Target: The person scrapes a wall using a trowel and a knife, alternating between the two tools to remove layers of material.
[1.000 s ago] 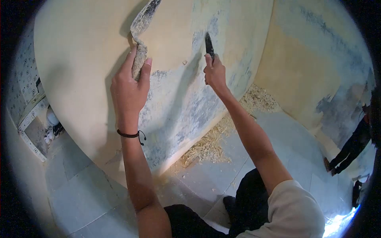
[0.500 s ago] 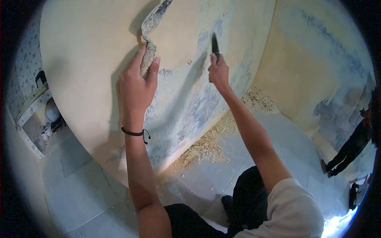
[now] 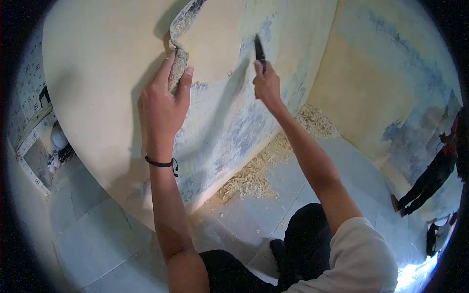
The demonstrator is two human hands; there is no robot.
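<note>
In the head view, my left hand (image 3: 165, 100) is closed round the caked handle of a trowel (image 3: 181, 22), its grey-streaked blade pointing up along the cream wall (image 3: 93, 88). My right hand (image 3: 267, 85) grips a dark, narrow scraper (image 3: 259, 46). The scraper tilts up and to the left, and its tip overlaps a blue-grey bared patch in this view. Between and below my hands the wall is scraped to pale blue and grey, with a ragged edge of cream paint above it.
Scraped flakes (image 3: 251, 180) lie heaped along the wall's foot on the grey tiled floor (image 3: 107, 239). A second, part-scraped wall (image 3: 371, 83) meets this one at a corner. Another person (image 3: 435, 168) stands at the far right. A tiled recess (image 3: 36, 161) is at the left.
The view has shifted slightly left and up. My right hand has moved the scraper a little up and left, tilting it further left. My left hand keeps its hold on the trowel.
</note>
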